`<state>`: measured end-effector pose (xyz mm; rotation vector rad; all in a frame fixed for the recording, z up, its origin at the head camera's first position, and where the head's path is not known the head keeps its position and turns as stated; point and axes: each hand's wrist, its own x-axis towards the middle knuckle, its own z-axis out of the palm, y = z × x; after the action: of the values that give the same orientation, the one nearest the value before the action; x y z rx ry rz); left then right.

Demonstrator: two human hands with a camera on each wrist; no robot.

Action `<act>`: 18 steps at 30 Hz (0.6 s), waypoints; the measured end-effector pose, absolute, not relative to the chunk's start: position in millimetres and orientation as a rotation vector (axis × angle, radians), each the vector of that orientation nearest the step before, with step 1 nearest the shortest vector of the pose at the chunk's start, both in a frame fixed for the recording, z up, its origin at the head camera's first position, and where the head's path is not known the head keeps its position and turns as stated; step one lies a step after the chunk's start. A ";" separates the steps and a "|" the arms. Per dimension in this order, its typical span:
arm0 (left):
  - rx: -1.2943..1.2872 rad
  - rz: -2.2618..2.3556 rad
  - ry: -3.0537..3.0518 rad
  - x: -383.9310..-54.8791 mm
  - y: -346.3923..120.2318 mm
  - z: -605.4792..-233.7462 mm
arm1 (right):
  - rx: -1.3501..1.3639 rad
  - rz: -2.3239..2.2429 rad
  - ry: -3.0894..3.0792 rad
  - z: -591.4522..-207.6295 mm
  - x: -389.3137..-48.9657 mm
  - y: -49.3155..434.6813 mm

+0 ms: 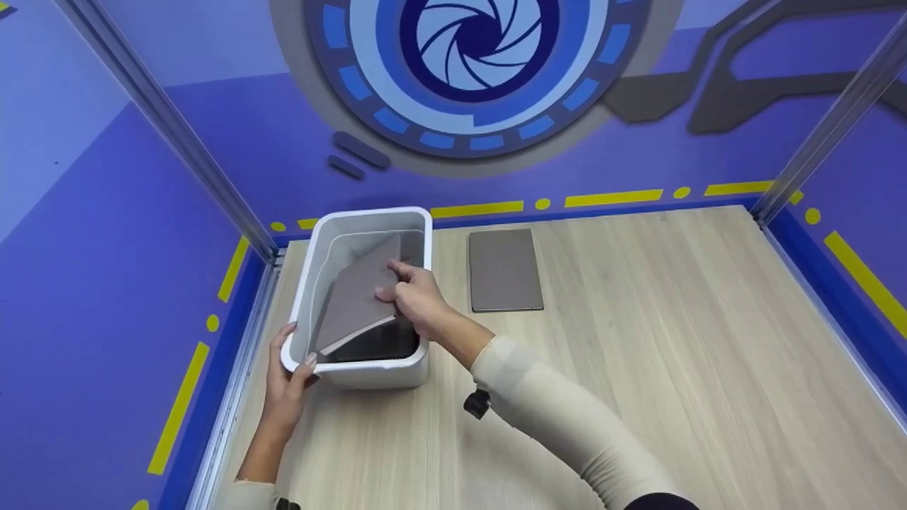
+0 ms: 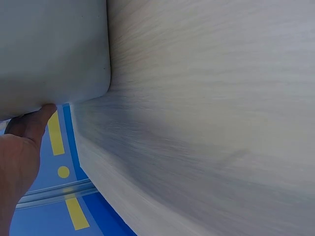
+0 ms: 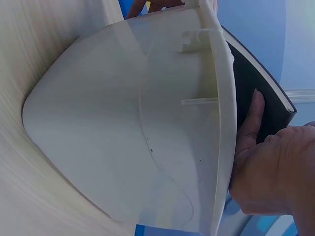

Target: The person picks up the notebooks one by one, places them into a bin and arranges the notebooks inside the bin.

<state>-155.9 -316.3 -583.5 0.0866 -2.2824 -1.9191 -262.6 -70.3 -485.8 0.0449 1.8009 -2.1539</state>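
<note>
A white plastic bin (image 1: 372, 375) stands upright on the table at the left. With its thumb and fingers, my left hand (image 1: 285, 382) grips the bin's near left corner at the rim; the left wrist view shows part of that hand (image 2: 22, 152) against the bin wall (image 2: 54, 49). My right hand (image 1: 419, 299) holds a grey-brown hardcover notebook (image 1: 358, 287) by its right side, tilted within the bin's opening. In the right wrist view a finger lies along the notebook's dark cover (image 3: 268, 113). Something black (image 1: 379, 343) shows beneath it in the bin, its kind unclear.
A second grey-brown notebook (image 1: 504, 270) lies flat on the wooden table (image 1: 638, 340), right of the bin. Blue printed panels (image 1: 234, 134) with metal corner posts (image 1: 177, 134) enclose the table at the back and both sides.
</note>
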 end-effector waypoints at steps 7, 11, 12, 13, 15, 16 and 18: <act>0.093 -1.926 -2.294 -155.5 -317.4 -582.5 | 0.076 -2.109 1.829 -483.0 -261.3 -73.1; 0.092 -1.931 -2.292 -155.0 -318.0 -581.1 | 0.062 -2.105 1.837 -482.3 -261.3 -75.9; 0.093 -1.929 -2.292 -155.2 -317.8 -580.7 | 0.064 -2.105 1.840 -482.2 -261.6 -76.2; 0.092 -1.927 -2.292 -155.4 -317.4 -580.6 | 0.065 -2.106 1.844 -482.1 -262.0 -76.6; 0.091 -1.926 -2.292 -156.1 -316.6 -580.4 | 0.073 -2.114 1.848 -482.1 -263.0 -76.9; 0.093 -1.928 -2.291 -156.3 -316.3 -580.4 | 0.080 -2.120 1.845 -482.0 -263.4 -76.8; 0.093 -1.931 -2.294 -156.5 -315.9 -580.2 | 0.092 -2.125 1.837 -482.2 -264.1 -76.7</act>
<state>-156.5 -315.9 -580.2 0.0931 -2.2940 -1.9308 -264.1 -76.7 -482.2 0.0920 1.8367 -2.1253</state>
